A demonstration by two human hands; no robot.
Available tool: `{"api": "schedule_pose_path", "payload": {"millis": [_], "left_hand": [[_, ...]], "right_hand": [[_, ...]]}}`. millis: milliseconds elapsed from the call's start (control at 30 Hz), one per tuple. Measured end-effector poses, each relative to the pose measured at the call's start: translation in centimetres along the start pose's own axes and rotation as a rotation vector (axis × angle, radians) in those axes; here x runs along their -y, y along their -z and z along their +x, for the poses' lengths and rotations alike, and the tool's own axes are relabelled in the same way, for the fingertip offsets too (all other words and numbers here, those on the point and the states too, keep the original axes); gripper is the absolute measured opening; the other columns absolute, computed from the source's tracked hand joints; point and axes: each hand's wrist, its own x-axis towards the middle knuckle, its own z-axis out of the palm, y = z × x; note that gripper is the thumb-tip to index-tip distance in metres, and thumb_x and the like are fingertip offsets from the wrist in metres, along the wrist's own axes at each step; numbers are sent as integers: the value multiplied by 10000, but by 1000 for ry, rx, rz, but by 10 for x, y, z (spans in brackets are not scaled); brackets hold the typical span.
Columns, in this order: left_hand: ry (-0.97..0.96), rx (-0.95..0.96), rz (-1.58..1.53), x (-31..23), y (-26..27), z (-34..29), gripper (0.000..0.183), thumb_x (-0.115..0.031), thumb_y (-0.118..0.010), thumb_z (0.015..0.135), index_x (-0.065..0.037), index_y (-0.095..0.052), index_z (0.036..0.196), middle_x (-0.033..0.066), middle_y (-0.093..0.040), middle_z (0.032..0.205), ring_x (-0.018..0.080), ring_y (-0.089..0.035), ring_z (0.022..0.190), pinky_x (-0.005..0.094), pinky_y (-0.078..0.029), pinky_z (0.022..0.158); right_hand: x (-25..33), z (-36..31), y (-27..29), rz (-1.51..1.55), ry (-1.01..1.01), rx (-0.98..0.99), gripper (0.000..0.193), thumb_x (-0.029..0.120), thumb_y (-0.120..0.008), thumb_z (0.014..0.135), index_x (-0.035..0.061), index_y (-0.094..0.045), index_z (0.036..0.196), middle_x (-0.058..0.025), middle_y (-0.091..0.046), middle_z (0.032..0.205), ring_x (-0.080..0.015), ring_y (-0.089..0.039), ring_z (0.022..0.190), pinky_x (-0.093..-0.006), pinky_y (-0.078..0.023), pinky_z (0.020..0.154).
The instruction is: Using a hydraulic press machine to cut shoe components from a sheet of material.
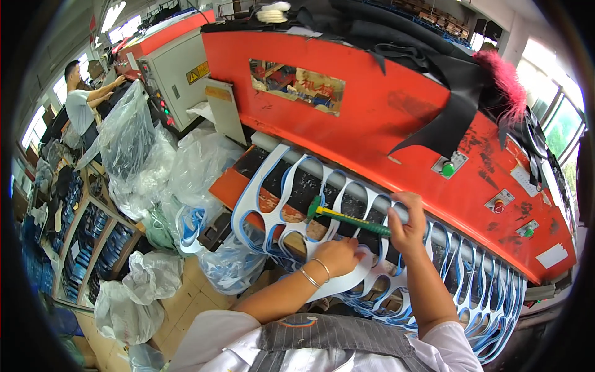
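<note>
My right hand point(407, 226) is wrapped round the end of a hammer point(356, 221) with a green and yellow handle. Its green head points left, above a long white sheet point(253, 199) with blue edges, cut through with rows of oval holes. Lower down, my left hand point(338, 257) is closed at the sheet's near side, the fingers curled against the white material; a bangle circles that wrist. The sheet lies along the bed of a red machine point(372, 118), beside a grey roller bar point(334, 177), and hangs in folds at the right.
Green buttons point(447, 168) and a red button point(498, 207) sit on the machine's front. Black material point(434, 118) drapes over its top. Clear plastic bags point(204, 161) crowd the left, near a shelf rack point(80, 248). A co-worker point(80, 111) stands at the far left.
</note>
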Motion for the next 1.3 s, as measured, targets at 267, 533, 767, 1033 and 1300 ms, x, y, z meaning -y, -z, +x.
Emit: {"api": "schedule_pose_path", "payload": {"millis": [267, 533, 767, 1033, 1300], "left_hand": [[-14, 183, -128, 7, 11, -49, 394, -411, -487, 874, -25, -554, 913, 194, -632, 876, 368, -629, 769, 482, -488, 681], [-171, -28, -306, 36, 143, -67, 354, -396, -568, 854, -63, -451, 881, 159, -598, 750, 371, -600, 704, 450, -455, 562], [-141, 93, 199, 166, 66, -71, 391, -394, -577, 831, -36, -526, 980, 143, -579, 990, 327, -566, 935, 394, -474, 740], [9, -285, 197, 176, 60, -86, 493, -237, -568, 827, 13, -466, 1240, 120, -406, 1359, 247, -352, 1286, 310, -444, 938], [12, -288, 257, 176, 58, -96, 486, -231, -530, 850, 5, -454, 1268, 113, -395, 1374, 240, -342, 1298, 300, -448, 932]], "right_hand": [[40, 21, -73, 114, 5, 225, 177, 24, -625, 764, 11, -582, 935, -137, -601, 894, -285, -579, 837, -338, -461, 744], [14, -13, -153, 101, -351, 401, 261, 159, -598, 846, 27, -593, 1072, -173, -606, 1059, -330, -566, 1019, -373, -463, 866], [21, -46, -212, -112, -15, 471, 211, 91, -657, 703, 35, -622, 903, -122, -580, 847, -296, -550, 821, -366, -471, 744], [53, -63, -213, -2, 21, 405, 125, 63, -676, 659, 30, -603, 755, -91, -547, 752, -273, -521, 753, -359, -441, 693], [54, -61, -213, 23, -29, 476, 100, 77, -687, 658, 38, -607, 703, -90, -545, 742, -267, -521, 749, -356, -436, 671]]}}
